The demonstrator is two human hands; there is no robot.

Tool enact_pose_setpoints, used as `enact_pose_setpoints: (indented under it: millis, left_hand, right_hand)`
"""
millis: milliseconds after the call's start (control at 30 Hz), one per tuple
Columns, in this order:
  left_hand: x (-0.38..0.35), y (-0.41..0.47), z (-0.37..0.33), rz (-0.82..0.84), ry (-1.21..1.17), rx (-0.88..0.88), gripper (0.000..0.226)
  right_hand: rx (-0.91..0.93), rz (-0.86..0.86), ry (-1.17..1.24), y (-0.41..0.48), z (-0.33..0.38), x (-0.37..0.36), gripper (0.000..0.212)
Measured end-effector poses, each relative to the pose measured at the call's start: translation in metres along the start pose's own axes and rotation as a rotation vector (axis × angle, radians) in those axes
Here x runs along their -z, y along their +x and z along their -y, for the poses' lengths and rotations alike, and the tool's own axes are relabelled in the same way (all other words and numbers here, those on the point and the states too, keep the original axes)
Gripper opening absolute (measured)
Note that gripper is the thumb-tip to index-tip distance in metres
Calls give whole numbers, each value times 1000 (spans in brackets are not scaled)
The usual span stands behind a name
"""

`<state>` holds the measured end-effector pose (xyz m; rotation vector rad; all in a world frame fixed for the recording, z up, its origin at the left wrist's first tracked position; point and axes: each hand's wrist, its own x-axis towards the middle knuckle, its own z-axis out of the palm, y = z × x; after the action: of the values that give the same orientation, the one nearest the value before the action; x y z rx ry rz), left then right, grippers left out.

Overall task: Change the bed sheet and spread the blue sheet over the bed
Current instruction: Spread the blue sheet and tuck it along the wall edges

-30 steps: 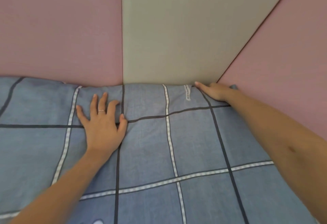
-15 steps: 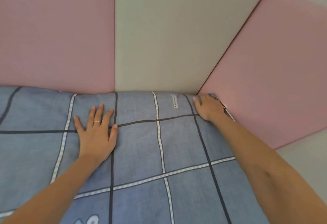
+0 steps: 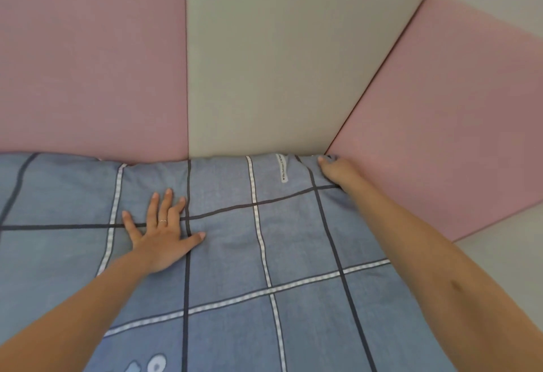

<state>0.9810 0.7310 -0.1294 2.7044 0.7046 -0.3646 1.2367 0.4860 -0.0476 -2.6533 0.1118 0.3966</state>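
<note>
I am pressing the left hand flat, fingers spread, on the blue sheet. The right hand is reaching into the sheet's far corner; I cannot tell its grip.

We see the sheet lying over the bed, its far edge against the padded wall behind. Our left hand rests flat on it, left of centre. Our right hand sits at the far right corner, where sheet meets side wall.
</note>
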Motion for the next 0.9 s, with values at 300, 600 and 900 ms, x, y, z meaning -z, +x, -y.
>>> enact_pose_setpoints:
  millis: [300,600,900]
  left_hand:
    - [0,1,2,26,10,15,90]
    - [-2,7,4,22,23,13,90]
    - [-4,4,8,-107,-42,-62,99]
  right_hand:
    - [444,-452,-752,-2,6,0,26]
    - [106,-85,-242,21,25,31,52]
    - [693,-316,-1094,4,33,35,28]
